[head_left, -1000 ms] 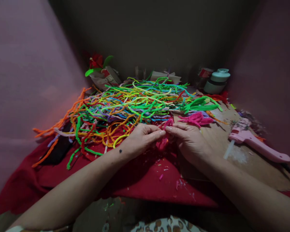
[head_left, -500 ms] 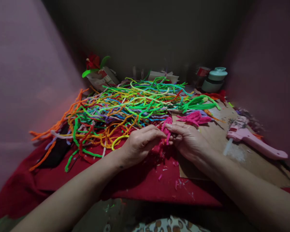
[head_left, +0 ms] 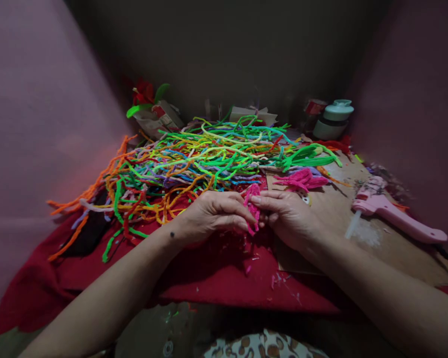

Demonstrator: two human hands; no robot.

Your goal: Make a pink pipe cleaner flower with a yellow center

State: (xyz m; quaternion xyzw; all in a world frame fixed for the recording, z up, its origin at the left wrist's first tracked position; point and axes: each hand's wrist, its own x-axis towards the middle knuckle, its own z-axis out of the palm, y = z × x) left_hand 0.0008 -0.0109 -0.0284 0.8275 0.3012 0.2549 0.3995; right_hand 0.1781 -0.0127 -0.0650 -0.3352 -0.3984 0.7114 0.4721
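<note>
My left hand (head_left: 212, 215) and my right hand (head_left: 287, 215) meet over the red cloth (head_left: 216, 273), fingers pinched together on a bright pink pipe cleaner piece (head_left: 252, 201) bent between them. Just beyond the hands lies a big tangled heap of pipe cleaners (head_left: 194, 164) in green, orange, yellow, blue and purple. A small bundle of pink pipe cleaner pieces (head_left: 302, 180) rests on the cardboard right behind my right hand.
A pink glue gun (head_left: 392, 214) lies on the brown cardboard sheet (head_left: 377, 243) at the right. A pale green lidded jar (head_left: 334, 120) stands at the back right, a red pipe-cleaner flower (head_left: 145, 97) and small boxes at the back left. Pink scraps dot the cloth.
Both hands stay together on the pink piece, turning and bending it; my left fingers have shifted over it. The view has shifted slightly.
</note>
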